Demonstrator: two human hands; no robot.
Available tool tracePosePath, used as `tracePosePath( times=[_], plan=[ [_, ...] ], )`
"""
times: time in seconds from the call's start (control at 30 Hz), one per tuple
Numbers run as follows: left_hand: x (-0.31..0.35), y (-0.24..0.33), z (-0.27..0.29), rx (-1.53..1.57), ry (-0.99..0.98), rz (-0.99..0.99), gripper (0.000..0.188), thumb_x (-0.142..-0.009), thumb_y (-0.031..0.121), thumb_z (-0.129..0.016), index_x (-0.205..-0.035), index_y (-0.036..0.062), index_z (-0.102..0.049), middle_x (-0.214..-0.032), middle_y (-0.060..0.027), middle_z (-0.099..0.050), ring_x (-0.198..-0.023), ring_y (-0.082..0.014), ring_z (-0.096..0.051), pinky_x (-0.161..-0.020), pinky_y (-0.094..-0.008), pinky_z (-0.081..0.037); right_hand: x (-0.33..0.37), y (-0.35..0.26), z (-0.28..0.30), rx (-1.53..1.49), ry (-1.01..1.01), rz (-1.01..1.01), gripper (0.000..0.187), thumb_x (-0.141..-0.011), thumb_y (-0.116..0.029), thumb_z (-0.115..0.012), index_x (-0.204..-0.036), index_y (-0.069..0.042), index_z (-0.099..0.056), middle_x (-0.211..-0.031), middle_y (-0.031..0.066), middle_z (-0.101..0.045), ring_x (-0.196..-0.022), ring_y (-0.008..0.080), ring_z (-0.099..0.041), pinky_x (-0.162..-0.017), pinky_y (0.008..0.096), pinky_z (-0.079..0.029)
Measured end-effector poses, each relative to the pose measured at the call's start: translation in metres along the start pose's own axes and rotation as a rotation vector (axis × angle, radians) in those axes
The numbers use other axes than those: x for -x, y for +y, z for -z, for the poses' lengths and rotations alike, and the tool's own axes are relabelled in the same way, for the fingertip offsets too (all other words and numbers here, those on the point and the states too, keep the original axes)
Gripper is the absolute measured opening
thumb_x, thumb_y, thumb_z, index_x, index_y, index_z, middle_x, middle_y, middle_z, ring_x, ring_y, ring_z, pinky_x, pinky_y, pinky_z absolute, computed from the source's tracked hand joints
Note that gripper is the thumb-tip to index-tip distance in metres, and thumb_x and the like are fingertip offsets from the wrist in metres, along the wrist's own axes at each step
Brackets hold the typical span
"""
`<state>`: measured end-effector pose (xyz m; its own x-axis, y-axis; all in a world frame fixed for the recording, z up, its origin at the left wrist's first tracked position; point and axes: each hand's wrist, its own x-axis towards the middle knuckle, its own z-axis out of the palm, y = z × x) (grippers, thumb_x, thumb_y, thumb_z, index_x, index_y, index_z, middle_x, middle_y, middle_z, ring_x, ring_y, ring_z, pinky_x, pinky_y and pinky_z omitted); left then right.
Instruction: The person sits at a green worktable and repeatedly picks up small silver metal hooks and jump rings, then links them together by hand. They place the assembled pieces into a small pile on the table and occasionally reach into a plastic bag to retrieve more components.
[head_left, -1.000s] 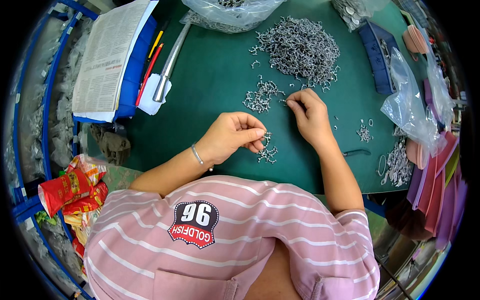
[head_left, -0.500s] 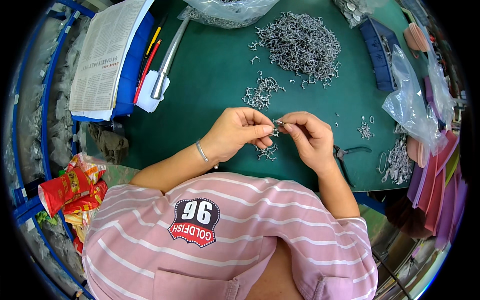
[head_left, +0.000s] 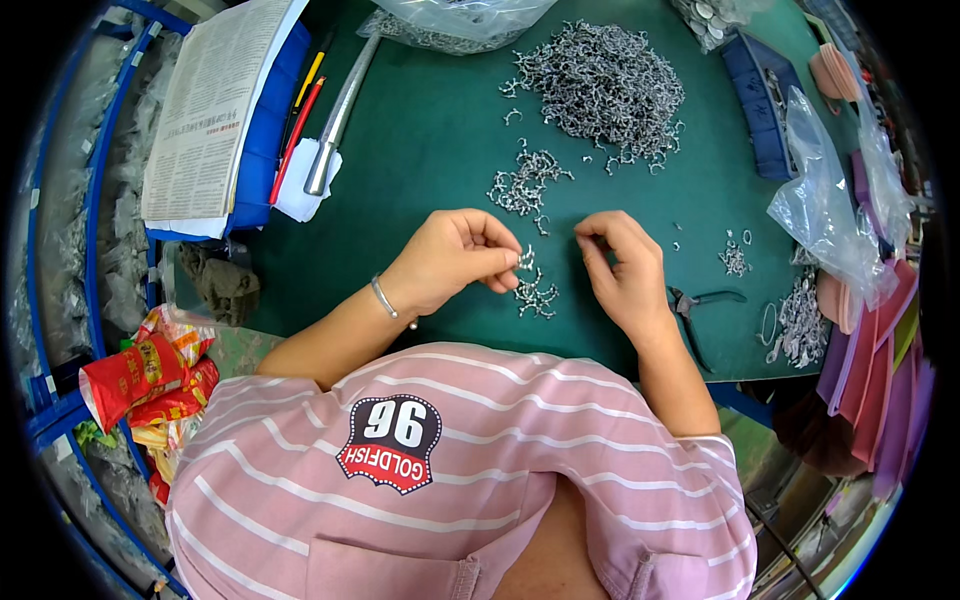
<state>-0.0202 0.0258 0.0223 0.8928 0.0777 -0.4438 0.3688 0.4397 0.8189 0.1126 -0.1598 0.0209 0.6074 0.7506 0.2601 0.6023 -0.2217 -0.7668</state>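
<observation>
My left hand (head_left: pixel 445 262) is closed in a pinch at the middle of the green table, with a small curved silver metal piece (head_left: pixel 525 258) at its fingertips. Just below those fingers lies a little group of similar pieces (head_left: pixel 537 297); a larger loose group (head_left: pixel 527 182) is beyond them. My right hand (head_left: pixel 628 275) is apart from the left, thumb and forefinger drawn together. Whatever may be between them is too small to make out. At the back, a big heap of the same curved pieces (head_left: pixel 605 95) rests on the table.
Dark-handled pliers (head_left: pixel 690 315) lie right of my right hand. Beyond are small metal parts (head_left: pixel 735 257), a chain-like pile (head_left: pixel 800 325), a blue bin (head_left: pixel 757 110) and a clear bag (head_left: pixel 825 195). At left are a tapered metal rod (head_left: pixel 340 120), pencils (head_left: pixel 297 140) and newspaper (head_left: pixel 205 110).
My hands have moved apart: they met over a small metal piece before. The left drew back to the left with a piece in its fingertips; the right shifted slightly away.
</observation>
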Motion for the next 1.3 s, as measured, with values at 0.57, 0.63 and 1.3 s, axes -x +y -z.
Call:
tracePosePath(
  times=[0.57,0.63,1.3],
  plan=[
    [-0.003,-0.006,-0.014,-0.281,0.050,-0.306,0.013,-0.085,-0.004,-0.064,-0.098,-0.0043,-0.061,-0.095,-0.0079,-0.063,-0.085,-0.0136,-0.066,-0.074,-0.0243,-0.055,-0.005,-0.010,0.004,-0.638,-0.334,-0.390,0.009,-0.086,-0.002,-0.065,-0.095,-0.001,-0.067,-0.088,0.0039,-0.061,-0.078,0.0120,-0.057,-0.068,0.0251,-0.046],
    [-0.001,-0.004,-0.017,-0.195,0.058,-0.282,0.011,-0.086,-0.004,-0.064,-0.096,-0.0045,-0.062,-0.092,-0.0080,-0.064,-0.082,-0.0139,-0.066,-0.073,-0.0248,-0.056,-0.010,-0.008,0.001,-0.508,-0.223,-0.315,0.011,-0.087,-0.001,-0.064,-0.097,-0.001,-0.067,-0.089,0.0055,-0.062,-0.078,0.0139,-0.058,-0.069,0.0258,-0.047],
    [0.004,-0.006,-0.006,-0.852,-0.108,-0.400,0.011,-0.078,0.001,-0.068,-0.088,0.0029,-0.070,-0.086,-0.0067,-0.064,-0.070,-0.0149,-0.062,-0.062,-0.0284,-0.050,-0.003,0.022,0.029,0.026,0.038,-0.100,0.016,-0.079,0.008,-0.060,-0.092,-0.001,-0.064,-0.093,0.0136,-0.061,-0.080,0.0312,-0.060,-0.074,0.0365,-0.050]
  ],
)
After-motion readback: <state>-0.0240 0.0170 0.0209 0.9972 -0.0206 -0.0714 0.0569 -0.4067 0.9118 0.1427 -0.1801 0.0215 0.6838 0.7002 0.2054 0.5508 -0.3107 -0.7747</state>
